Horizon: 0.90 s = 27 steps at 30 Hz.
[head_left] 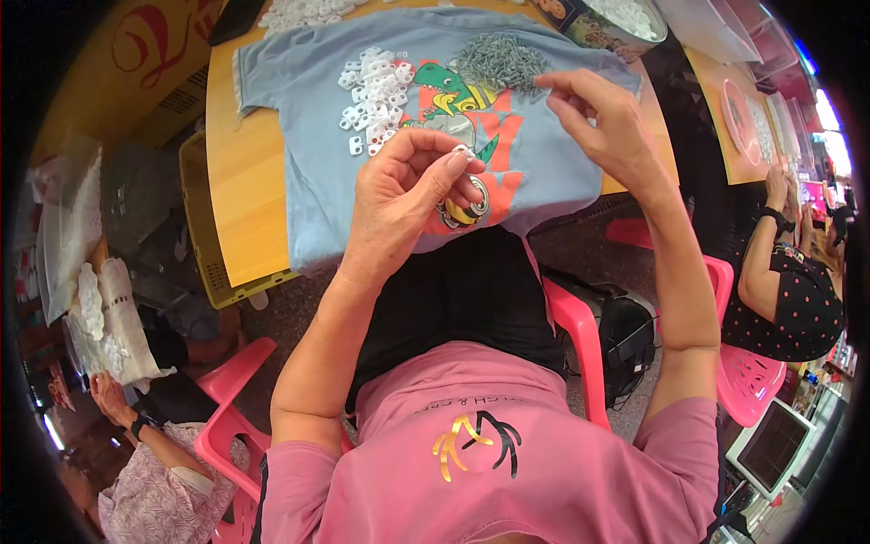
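My left hand (403, 199) is raised over the front of a light blue T-shirt (317, 208) spread on the table. Between its thumb and fingertips is a small white plastic piece (463, 152). Beyond this hand, a loose pile of similar white plastic pieces (373, 95) with holes lies on the cloth. My right hand (603, 127) reaches to the right edge of a heap of small grey screws (498, 63). Its thumb and index finger are apart, and I see nothing between them. A cartoon dinosaur print (444, 86) shows between the two piles.
The wooden table (240, 199) sticks out around the shirt. At the far right of it stands a round tin (625, 18) of white pieces; more white pieces (304, 11) lie at the far edge. A yellow crate (204, 227) is under the left side. Other people sit left and right on pink chairs.
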### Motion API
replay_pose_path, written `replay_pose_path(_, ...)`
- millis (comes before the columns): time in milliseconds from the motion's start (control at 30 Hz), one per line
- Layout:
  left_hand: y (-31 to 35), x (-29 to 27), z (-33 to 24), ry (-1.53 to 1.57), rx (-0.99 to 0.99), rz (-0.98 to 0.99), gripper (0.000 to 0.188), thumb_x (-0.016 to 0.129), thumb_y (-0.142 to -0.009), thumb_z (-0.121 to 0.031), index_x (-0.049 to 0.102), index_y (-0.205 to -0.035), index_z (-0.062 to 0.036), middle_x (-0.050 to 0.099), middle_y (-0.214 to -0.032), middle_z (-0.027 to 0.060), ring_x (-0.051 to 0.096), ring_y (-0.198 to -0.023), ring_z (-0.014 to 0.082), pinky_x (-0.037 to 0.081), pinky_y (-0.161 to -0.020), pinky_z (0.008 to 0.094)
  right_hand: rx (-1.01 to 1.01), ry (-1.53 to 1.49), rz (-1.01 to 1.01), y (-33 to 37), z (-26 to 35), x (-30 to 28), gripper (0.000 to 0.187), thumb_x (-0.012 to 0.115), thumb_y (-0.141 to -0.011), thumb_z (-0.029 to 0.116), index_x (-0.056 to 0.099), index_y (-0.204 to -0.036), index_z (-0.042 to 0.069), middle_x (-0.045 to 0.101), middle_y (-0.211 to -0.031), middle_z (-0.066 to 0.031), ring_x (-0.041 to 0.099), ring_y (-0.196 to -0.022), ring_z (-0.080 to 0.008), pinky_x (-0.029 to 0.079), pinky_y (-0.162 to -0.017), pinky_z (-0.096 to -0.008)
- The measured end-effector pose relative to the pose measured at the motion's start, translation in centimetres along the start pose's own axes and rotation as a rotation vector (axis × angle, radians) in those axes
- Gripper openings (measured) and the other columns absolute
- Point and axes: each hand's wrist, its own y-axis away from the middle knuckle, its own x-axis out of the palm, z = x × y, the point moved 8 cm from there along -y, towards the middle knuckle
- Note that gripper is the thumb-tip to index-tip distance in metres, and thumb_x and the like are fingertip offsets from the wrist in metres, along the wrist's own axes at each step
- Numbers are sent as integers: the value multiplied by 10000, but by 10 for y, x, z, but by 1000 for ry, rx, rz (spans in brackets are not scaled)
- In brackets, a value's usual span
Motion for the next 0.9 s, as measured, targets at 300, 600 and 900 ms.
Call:
replay_pose_path(300,0,-1,-1,-30,0,-42,160,608,-950,-107,572,-1045,18,672,-903,94,633,-746,114,515,-672,244,331,-1009,-3,19,31,55,206,640,-927,116,657,-1069,-32,672,-885,-68,591,-687,-91,496,-676,-217)
replay_pose_path(600,2,-1,-4,-80,26,-51,171,624,-947,-144,591,-998,16,636,-805,28,593,-709,73,484,-632,220,425,-1014,-51,26,34,75,176,646,-939,190,645,-968,16,605,-747,14,524,-618,-35,406,-564,-179)
replay_pose_path(900,2,-2,-2,-90,25,-54,155,634,-939,-131,583,-992,6,637,-826,32,580,-704,76,475,-638,223,439,-1038,-39,27,33,79,184,629,-951,202,637,-962,19,576,-709,23,517,-611,-37,426,-543,-186)
